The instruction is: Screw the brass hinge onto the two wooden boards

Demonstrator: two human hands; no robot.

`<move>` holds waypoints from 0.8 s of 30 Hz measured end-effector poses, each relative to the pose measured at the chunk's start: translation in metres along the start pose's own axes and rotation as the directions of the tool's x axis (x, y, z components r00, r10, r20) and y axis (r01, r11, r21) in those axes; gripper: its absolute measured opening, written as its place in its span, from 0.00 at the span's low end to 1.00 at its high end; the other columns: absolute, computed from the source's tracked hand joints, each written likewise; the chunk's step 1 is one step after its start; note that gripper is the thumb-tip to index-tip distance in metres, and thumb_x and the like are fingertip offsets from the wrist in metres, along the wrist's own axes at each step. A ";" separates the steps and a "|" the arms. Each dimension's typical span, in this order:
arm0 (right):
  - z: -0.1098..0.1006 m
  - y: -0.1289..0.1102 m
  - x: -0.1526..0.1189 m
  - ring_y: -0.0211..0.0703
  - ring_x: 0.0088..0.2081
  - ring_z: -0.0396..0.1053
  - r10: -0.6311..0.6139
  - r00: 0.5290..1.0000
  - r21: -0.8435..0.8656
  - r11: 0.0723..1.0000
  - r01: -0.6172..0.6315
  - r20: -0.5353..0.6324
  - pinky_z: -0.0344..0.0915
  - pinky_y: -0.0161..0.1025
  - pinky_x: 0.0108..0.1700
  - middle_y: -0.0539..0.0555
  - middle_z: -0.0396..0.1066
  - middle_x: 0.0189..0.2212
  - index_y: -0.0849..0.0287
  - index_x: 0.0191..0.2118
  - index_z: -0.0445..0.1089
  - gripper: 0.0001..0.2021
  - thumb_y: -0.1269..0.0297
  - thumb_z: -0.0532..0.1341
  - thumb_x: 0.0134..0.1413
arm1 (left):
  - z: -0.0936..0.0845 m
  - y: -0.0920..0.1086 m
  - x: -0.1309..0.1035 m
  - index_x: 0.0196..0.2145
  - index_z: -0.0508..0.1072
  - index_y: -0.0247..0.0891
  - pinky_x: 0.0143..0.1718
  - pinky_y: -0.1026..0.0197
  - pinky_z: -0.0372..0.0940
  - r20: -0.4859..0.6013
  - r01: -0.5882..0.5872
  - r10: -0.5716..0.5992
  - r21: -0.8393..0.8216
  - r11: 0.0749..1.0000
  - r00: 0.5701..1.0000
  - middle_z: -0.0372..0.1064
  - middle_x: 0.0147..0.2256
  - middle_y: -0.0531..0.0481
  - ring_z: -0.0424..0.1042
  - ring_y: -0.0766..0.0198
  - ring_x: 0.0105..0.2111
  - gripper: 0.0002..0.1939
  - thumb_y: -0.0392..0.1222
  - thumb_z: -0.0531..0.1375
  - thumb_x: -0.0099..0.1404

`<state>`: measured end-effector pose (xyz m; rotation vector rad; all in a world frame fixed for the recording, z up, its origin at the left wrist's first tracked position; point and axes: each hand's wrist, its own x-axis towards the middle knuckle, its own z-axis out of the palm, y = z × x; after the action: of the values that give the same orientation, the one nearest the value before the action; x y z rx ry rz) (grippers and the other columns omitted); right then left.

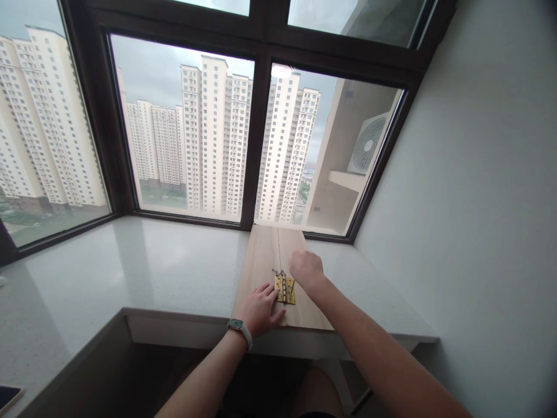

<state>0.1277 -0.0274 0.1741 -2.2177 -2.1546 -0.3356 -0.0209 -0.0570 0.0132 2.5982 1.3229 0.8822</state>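
A brass hinge [285,290] lies opened out over the seam between two pale wooden boards [261,255]. My left hand [260,309] rests on the left board with its fingers stretched out, the fingertips at the hinge's left leaf. My right hand [306,267] is closed in a fist above the right leaf. From beneath it a thin dark shaft, seemingly a screwdriver [293,285], points down at the right leaf; its handle is hidden in the fist. Several small screws [278,272] lie at the hinge's far end.
The boards lie on a white speckled countertop [174,261] and reach from the window frame [256,145] to its front edge. A grey wall [456,174] stands at the right. A dark flat object [8,396] lies at the lower left.
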 end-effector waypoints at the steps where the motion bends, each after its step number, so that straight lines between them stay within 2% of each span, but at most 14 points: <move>1: 0.001 0.000 0.000 0.50 0.41 0.77 -0.021 1.000 0.000 1.000 0.021 -0.006 0.69 0.39 0.41 0.67 0.78 0.38 0.62 0.41 0.78 0.16 0.66 0.52 0.63 | 0.000 0.000 0.000 0.60 0.66 0.44 0.62 0.45 0.56 0.000 -0.001 0.001 0.000 1.000 1.000 0.65 0.59 0.43 0.59 0.47 0.62 0.29 0.59 0.56 0.66; 4: 0.002 0.001 0.000 0.50 0.41 0.77 -0.089 0.995 -0.003 0.996 0.089 -0.036 0.69 0.39 0.42 0.67 0.78 0.37 0.62 0.40 0.78 0.15 0.69 0.53 0.62 | 0.000 0.001 0.000 0.60 0.66 0.43 0.62 0.45 0.56 -0.003 -0.006 0.006 0.002 1.000 1.000 0.65 0.59 0.43 0.59 0.47 0.62 0.28 0.58 0.57 0.66; 15: -0.007 0.004 -0.004 0.50 0.43 0.76 -0.278 0.960 -0.063 0.958 0.280 0.032 0.67 0.40 0.45 0.65 0.78 0.39 0.62 0.42 0.78 0.19 0.62 0.50 0.65 | 0.002 -0.003 -0.001 0.60 0.66 0.43 0.63 0.46 0.55 -0.009 -0.016 0.016 0.005 1.000 1.000 0.65 0.59 0.43 0.59 0.47 0.62 0.28 0.58 0.57 0.66; 19: -0.008 0.005 -0.007 0.51 0.42 0.76 -0.194 0.980 -0.033 0.981 0.193 -0.037 0.67 0.43 0.45 0.65 0.78 0.39 0.62 0.47 0.75 0.21 0.59 0.47 0.67 | 0.002 -0.004 -0.001 0.60 0.66 0.43 0.63 0.46 0.56 -0.013 -0.016 0.016 0.010 1.000 1.000 0.65 0.59 0.43 0.59 0.47 0.62 0.29 0.59 0.56 0.67; 21: -0.009 0.005 -0.006 0.51 0.41 0.76 -0.128 0.991 -0.022 0.992 0.128 -0.024 0.68 0.43 0.44 0.65 0.78 0.39 0.62 0.48 0.74 0.18 0.60 0.50 0.65 | 0.003 -0.004 -0.001 0.60 0.66 0.43 0.63 0.46 0.56 -0.012 -0.013 0.013 0.004 1.000 1.000 0.65 0.59 0.43 0.59 0.47 0.62 0.29 0.59 0.56 0.66; 24: -0.011 0.004 -0.002 0.53 0.43 0.76 -0.047 0.999 -0.012 0.999 0.047 0.013 0.69 0.42 0.42 0.65 0.78 0.39 0.61 0.44 0.75 0.13 0.64 0.56 0.59 | 0.004 -0.004 -0.001 0.60 0.66 0.43 0.63 0.46 0.56 -0.012 -0.007 0.007 -0.005 1.000 1.000 0.65 0.59 0.43 0.59 0.47 0.62 0.29 0.59 0.56 0.66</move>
<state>0.1298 -0.0318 0.1848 -2.1848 -2.2198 -0.3383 -0.0222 -0.0543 0.0087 2.5996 1.3131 0.9023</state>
